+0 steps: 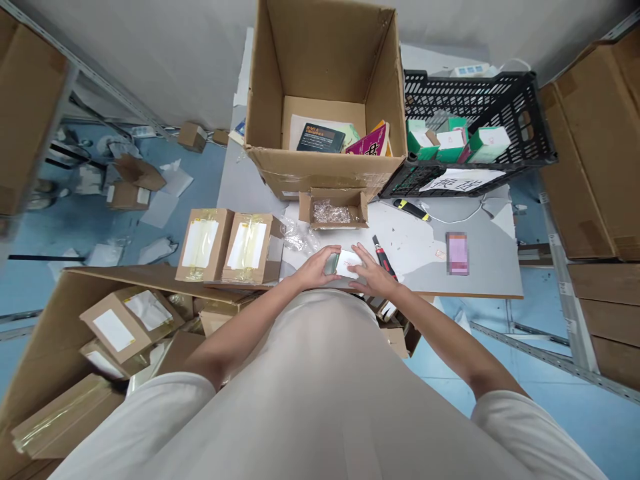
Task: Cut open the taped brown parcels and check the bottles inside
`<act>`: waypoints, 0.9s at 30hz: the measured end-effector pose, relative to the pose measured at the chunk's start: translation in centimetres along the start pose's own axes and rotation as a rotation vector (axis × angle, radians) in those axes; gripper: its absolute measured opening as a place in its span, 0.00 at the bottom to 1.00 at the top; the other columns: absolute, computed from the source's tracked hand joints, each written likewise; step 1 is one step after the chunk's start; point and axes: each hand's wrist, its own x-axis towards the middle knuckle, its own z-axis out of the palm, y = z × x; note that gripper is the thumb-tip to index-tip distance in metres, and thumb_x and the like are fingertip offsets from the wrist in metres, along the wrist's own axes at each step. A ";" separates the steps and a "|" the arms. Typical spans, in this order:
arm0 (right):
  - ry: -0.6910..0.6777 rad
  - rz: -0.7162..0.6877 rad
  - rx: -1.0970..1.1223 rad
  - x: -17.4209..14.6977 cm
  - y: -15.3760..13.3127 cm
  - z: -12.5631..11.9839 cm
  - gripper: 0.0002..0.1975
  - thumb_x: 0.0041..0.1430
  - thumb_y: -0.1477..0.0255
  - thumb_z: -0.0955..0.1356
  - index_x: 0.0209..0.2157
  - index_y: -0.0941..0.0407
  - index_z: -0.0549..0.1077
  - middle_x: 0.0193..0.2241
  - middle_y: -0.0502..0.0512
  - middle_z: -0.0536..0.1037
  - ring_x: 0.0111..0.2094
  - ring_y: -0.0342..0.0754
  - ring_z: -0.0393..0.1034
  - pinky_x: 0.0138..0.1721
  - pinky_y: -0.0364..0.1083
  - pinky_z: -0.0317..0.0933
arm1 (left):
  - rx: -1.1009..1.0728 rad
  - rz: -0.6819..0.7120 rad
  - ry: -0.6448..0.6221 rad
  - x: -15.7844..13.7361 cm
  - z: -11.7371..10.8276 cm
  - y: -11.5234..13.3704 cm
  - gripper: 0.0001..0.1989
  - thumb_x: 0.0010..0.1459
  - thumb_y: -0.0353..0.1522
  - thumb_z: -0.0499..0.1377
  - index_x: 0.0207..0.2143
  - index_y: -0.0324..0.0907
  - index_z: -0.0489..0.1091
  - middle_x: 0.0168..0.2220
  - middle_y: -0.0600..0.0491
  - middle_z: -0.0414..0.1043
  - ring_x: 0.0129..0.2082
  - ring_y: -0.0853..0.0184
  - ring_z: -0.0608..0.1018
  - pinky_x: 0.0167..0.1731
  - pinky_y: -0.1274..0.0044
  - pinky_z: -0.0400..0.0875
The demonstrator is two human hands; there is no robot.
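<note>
Near the table's front edge, a small white and green box (346, 264) lies between my two hands. My left hand (316, 268) grips its left side, fingers curved along the edge. From the right, my right hand (371, 272) holds it, with fingers reaching over its white top. Just beyond is an opened small carton (340, 223) with bubble wrap (332, 213) inside. A red and black utility knife (384, 257) lies beside my right hand. Loose clear bubble wrap (299, 235) rests beyond my left hand.
Two taped cartons (250, 248) stand at left on the table (485, 233). A tall open box (325, 167) holds books; a black crate (500, 175) holds green and white boxes. A yellow knife (411, 209) and a blurred purple rectangle (457, 253) lie right. A large carton (55, 313) of parcels is lower left.
</note>
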 end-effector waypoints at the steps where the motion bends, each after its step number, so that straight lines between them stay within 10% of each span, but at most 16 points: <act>1: 0.020 0.017 0.039 -0.2 0.3 0.2 0.18 0.54 0.65 0.70 0.45 0.56 0.70 0.65 0.68 0.48 0.65 0.64 0.45 0.56 0.64 0.58 | 0.012 -0.001 -0.015 -0.1 -0.3 0.0 0.33 0.50 0.40 0.65 0.55 0.42 0.57 0.57 0.41 0.62 0.58 0.56 0.67 0.56 0.62 0.63; 6: 0.013 0.095 0.177 -1.1 1.3 1.3 0.17 0.55 0.68 0.68 0.48 0.50 0.70 0.60 0.62 0.59 0.48 0.53 0.70 0.46 0.56 0.69 | 0.093 -0.017 -0.019 -0.9 -2.2 -0.5 0.41 0.43 0.47 0.67 0.56 0.41 0.59 0.58 0.40 0.61 0.60 0.53 0.64 0.58 0.60 0.61; 13: 0.133 0.148 0.129 -0.7 0.8 3.1 0.15 0.54 0.66 0.69 0.45 0.49 0.70 0.56 0.59 0.62 0.56 0.54 0.61 0.48 0.56 0.68 | 0.278 -0.018 0.196 1.7 -4.4 -2.2 0.18 0.62 0.35 0.47 0.51 0.39 0.66 0.55 0.43 0.65 0.61 0.58 0.63 0.59 0.62 0.58; 18: 0.153 0.168 0.144 -0.9 0.4 3.5 0.14 0.53 0.70 0.68 0.43 0.50 0.70 0.55 0.59 0.64 0.56 0.55 0.62 0.48 0.58 0.68 | 0.573 -0.154 0.034 5.6 -3.9 -3.1 0.22 0.58 0.25 0.50 0.55 0.39 0.64 0.58 0.41 0.64 0.61 0.53 0.62 0.59 0.55 0.53; 27: 0.332 0.123 0.032 -1.6 -2.0 -5.4 0.15 0.52 0.68 0.69 0.44 0.46 0.68 0.55 0.59 0.62 0.54 0.57 0.64 0.45 0.57 0.69 | 0.740 -0.285 -0.117 7.1 -4.1 -3.2 0.21 0.58 0.22 0.47 0.51 0.42 0.66 0.45 0.46 0.74 0.44 0.60 0.76 0.44 0.71 0.70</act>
